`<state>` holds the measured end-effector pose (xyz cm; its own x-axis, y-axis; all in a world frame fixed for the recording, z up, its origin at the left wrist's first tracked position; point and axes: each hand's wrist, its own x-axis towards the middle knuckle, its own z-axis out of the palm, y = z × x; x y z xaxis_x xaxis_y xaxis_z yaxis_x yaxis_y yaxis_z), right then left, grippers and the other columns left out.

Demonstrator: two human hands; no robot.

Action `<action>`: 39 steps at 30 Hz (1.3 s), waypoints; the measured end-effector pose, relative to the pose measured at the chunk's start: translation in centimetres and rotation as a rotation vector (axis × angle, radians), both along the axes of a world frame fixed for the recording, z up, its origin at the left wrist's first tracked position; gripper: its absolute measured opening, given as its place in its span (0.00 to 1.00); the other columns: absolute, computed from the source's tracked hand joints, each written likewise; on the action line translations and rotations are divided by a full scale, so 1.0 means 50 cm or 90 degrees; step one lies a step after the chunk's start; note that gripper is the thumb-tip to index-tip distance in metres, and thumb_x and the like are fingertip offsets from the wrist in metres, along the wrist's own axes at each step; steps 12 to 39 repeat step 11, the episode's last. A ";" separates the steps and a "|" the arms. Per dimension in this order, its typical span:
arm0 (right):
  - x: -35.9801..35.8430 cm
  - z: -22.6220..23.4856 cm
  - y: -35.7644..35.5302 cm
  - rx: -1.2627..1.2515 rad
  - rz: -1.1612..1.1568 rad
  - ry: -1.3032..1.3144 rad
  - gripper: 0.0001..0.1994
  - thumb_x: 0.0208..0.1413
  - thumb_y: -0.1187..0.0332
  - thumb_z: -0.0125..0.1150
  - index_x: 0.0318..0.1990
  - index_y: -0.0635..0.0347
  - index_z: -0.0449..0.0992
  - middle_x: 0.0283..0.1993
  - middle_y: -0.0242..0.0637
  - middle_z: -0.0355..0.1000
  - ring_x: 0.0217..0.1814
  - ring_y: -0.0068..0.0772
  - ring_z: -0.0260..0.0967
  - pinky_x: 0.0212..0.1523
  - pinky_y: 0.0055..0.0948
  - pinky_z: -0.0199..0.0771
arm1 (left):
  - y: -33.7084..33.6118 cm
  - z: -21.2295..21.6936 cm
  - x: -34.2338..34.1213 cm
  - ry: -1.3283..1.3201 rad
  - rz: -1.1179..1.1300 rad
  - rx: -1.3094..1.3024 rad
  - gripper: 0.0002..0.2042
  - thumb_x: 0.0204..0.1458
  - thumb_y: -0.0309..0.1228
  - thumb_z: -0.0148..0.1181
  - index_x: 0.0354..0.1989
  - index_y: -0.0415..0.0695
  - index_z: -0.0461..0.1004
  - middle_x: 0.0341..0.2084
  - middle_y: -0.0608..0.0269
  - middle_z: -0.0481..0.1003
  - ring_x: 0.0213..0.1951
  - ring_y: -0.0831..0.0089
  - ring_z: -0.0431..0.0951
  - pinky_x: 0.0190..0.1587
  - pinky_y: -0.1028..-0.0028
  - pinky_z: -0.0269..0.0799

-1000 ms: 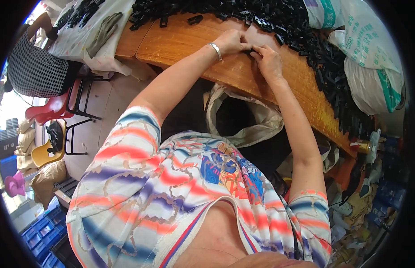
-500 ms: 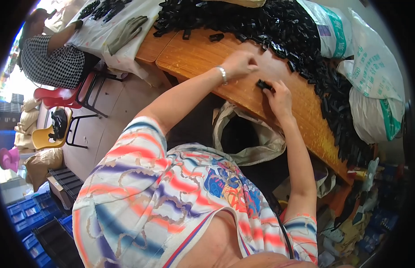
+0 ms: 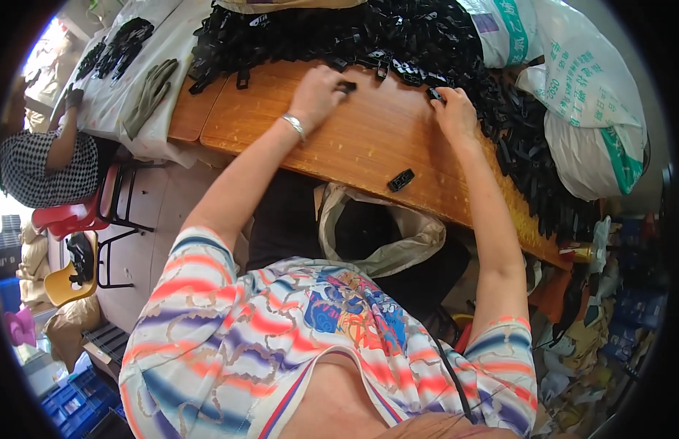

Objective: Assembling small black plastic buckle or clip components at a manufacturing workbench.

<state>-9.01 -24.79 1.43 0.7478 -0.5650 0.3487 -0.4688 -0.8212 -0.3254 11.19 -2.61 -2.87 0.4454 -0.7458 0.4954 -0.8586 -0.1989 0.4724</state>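
My left hand (image 3: 320, 96) is closed on a small black plastic piece (image 3: 347, 86) near the front of the heap. Over the right part of the table, my right hand (image 3: 456, 115) pinches another black plastic piece (image 3: 435, 94) at the heap's edge. A single black buckle-like piece (image 3: 401, 180) lies by itself near the table's front edge, between my forearms. The big heap of black plastic pieces (image 3: 317, 40) spreads along the back and down the right side of the wooden table (image 3: 281, 132).
Below the table edge, an open pale sack (image 3: 427, 238) with a dark inside stands before me. White and green sacks (image 3: 595, 110) stand at the right. A grey glove (image 3: 151, 99) lies on the white-covered table at left, where another person (image 3: 50, 164) sits.
My view has shifted to the right. Both hands have reached farther toward the heap, each now with a black piece. One black piece now lies near the table's front edge.
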 end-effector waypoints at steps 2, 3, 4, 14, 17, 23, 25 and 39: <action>0.022 -0.017 0.002 -0.095 -0.064 0.074 0.11 0.52 0.67 0.66 0.43 0.53 0.81 0.44 0.43 0.74 0.44 0.45 0.76 0.46 0.41 0.76 | -0.033 0.000 -0.065 0.014 -0.044 -0.013 0.10 0.46 0.28 0.65 0.37 0.44 0.78 0.39 0.53 0.73 0.44 0.55 0.72 0.51 0.62 0.70; 0.033 -0.023 0.005 -0.095 -0.075 0.078 0.11 0.52 0.67 0.66 0.44 0.51 0.81 0.43 0.42 0.75 0.46 0.46 0.75 0.47 0.42 0.76 | -0.047 -0.006 -0.082 0.006 -0.069 -0.029 0.10 0.46 0.28 0.65 0.39 0.44 0.78 0.38 0.54 0.73 0.44 0.55 0.72 0.50 0.62 0.70; 0.033 -0.023 0.000 -0.096 -0.075 0.077 0.11 0.52 0.67 0.66 0.44 0.51 0.81 0.43 0.42 0.75 0.46 0.46 0.75 0.47 0.42 0.76 | -0.058 -0.013 -0.097 -0.003 -0.094 -0.043 0.11 0.47 0.28 0.65 0.41 0.44 0.78 0.37 0.56 0.73 0.44 0.55 0.72 0.49 0.62 0.70; 0.000 -0.029 0.012 0.293 0.042 0.044 0.11 0.60 0.73 0.59 0.49 0.57 0.81 0.41 0.39 0.79 0.28 0.28 0.78 0.29 0.25 0.78 | -0.045 -0.001 -0.107 0.052 -0.058 -0.025 0.19 0.45 0.28 0.69 0.47 0.44 0.75 0.39 0.54 0.73 0.46 0.54 0.71 0.52 0.64 0.69; 0.000 -0.029 0.012 0.293 0.042 0.044 0.11 0.60 0.73 0.59 0.49 0.57 0.81 0.41 0.39 0.79 0.28 0.28 0.78 0.29 0.25 0.78 | -0.045 -0.001 -0.107 0.052 -0.058 -0.025 0.19 0.45 0.28 0.69 0.47 0.44 0.75 0.39 0.54 0.73 0.46 0.54 0.71 0.52 0.64 0.69; 0.000 -0.029 0.012 0.293 0.042 0.044 0.11 0.60 0.73 0.59 0.49 0.57 0.81 0.41 0.39 0.79 0.28 0.28 0.78 0.29 0.25 0.78 | -0.045 -0.001 -0.107 0.052 -0.058 -0.025 0.19 0.45 0.28 0.69 0.47 0.44 0.75 0.39 0.54 0.73 0.46 0.54 0.71 0.52 0.64 0.69; 0.000 -0.029 0.012 0.293 0.042 0.044 0.11 0.60 0.73 0.59 0.49 0.57 0.81 0.41 0.39 0.79 0.28 0.28 0.78 0.29 0.25 0.78 | -0.045 -0.001 -0.107 0.052 -0.058 -0.025 0.19 0.45 0.28 0.69 0.47 0.44 0.75 0.39 0.54 0.73 0.46 0.54 0.71 0.52 0.64 0.69; 0.000 -0.029 0.012 0.293 0.042 0.044 0.11 0.60 0.73 0.59 0.49 0.57 0.81 0.41 0.39 0.79 0.28 0.28 0.78 0.29 0.25 0.78 | -0.045 -0.001 -0.107 0.052 -0.058 -0.025 0.19 0.45 0.28 0.69 0.47 0.44 0.75 0.39 0.54 0.73 0.46 0.54 0.71 0.52 0.64 0.69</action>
